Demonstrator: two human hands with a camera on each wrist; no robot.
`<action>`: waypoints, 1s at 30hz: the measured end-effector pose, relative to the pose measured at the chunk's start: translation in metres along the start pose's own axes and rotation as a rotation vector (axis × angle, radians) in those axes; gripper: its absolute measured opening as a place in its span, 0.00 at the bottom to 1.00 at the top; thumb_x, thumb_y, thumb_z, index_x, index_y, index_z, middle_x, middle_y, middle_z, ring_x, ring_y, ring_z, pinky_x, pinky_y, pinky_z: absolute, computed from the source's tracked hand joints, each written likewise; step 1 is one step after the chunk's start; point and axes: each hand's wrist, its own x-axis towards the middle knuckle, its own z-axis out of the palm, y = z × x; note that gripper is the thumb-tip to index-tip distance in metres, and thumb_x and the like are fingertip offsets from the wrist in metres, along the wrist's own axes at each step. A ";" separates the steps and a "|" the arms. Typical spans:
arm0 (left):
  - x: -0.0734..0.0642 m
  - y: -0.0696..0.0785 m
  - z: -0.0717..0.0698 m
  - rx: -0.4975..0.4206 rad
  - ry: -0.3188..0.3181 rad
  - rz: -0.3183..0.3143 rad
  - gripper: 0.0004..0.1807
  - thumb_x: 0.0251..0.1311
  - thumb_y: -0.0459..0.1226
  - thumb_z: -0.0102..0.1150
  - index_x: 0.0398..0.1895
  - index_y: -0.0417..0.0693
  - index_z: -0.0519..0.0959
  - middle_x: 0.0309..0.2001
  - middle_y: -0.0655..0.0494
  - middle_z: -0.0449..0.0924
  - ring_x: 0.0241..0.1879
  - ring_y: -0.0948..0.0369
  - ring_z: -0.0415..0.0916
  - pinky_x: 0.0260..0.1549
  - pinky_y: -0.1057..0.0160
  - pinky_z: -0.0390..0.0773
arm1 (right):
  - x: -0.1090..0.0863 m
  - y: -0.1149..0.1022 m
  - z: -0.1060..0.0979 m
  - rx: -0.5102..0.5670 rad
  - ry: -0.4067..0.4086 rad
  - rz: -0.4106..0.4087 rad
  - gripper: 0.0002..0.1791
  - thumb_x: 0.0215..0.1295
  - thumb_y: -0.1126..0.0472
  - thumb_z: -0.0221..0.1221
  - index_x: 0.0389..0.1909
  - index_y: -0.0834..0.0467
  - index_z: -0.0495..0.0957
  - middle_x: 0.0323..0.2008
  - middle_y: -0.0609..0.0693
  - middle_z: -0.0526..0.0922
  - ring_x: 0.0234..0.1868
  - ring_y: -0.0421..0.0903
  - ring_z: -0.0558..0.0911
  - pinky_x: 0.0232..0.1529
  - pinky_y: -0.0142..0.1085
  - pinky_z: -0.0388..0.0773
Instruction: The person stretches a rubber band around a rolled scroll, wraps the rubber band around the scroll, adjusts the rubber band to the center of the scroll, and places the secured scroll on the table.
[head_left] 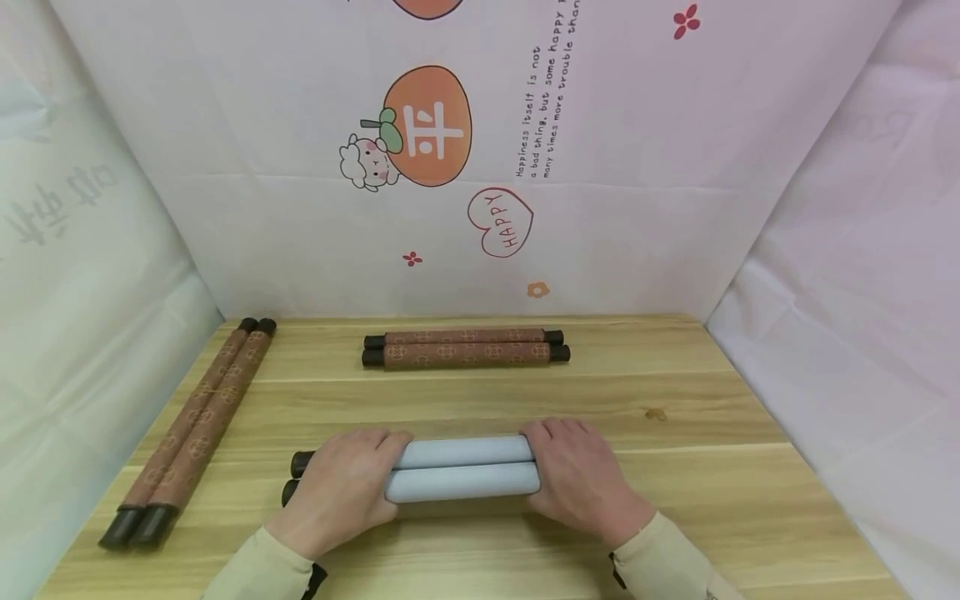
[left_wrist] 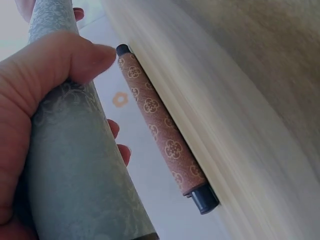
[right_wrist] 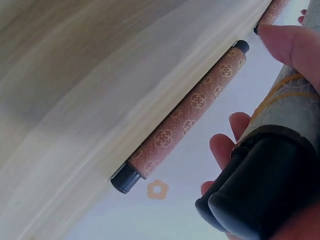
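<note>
Left hand [head_left: 341,487] and right hand [head_left: 581,479] gripping grey scroll [head_left: 462,479] (black-ended) over bench [head_left: 697,475]; patterned brown scroll [head_left: 467,353] lying behind.

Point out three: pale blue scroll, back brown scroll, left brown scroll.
Pale blue scroll [head_left: 465,482]: head view, middle of nearer roll.
Back brown scroll [head_left: 467,356]: head view, middle of nearer roll.
Left brown scroll [head_left: 213,421]: head view, middle of right-hand roll.

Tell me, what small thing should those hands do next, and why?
Probably lower the pale scroll onto the wooden table, since the left hand and right hand both grip it, and bare wood shows between it and the brown scroll behind.
</note>
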 end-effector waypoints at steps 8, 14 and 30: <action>0.001 -0.001 -0.002 -0.010 0.014 0.017 0.39 0.29 0.43 0.82 0.53 0.47 0.82 0.42 0.55 0.87 0.39 0.59 0.83 0.43 0.54 0.85 | -0.006 0.004 -0.007 0.019 -0.035 -0.010 0.50 0.36 0.41 0.83 0.62 0.56 0.74 0.50 0.54 0.85 0.52 0.52 0.84 0.61 0.53 0.78; 0.003 -0.005 -0.003 -0.016 0.036 0.053 0.40 0.28 0.42 0.81 0.55 0.46 0.83 0.45 0.54 0.88 0.40 0.58 0.85 0.42 0.54 0.86 | -0.008 0.004 -0.012 -0.020 -0.085 0.037 0.50 0.36 0.51 0.85 0.61 0.64 0.74 0.51 0.58 0.85 0.52 0.54 0.84 0.59 0.53 0.80; 0.004 -0.008 -0.002 -0.044 0.045 0.068 0.40 0.27 0.42 0.81 0.54 0.48 0.83 0.45 0.56 0.88 0.40 0.59 0.85 0.39 0.54 0.86 | -0.012 0.001 -0.008 -0.075 -0.036 0.041 0.40 0.35 0.51 0.83 0.49 0.62 0.76 0.43 0.56 0.84 0.44 0.53 0.84 0.53 0.51 0.83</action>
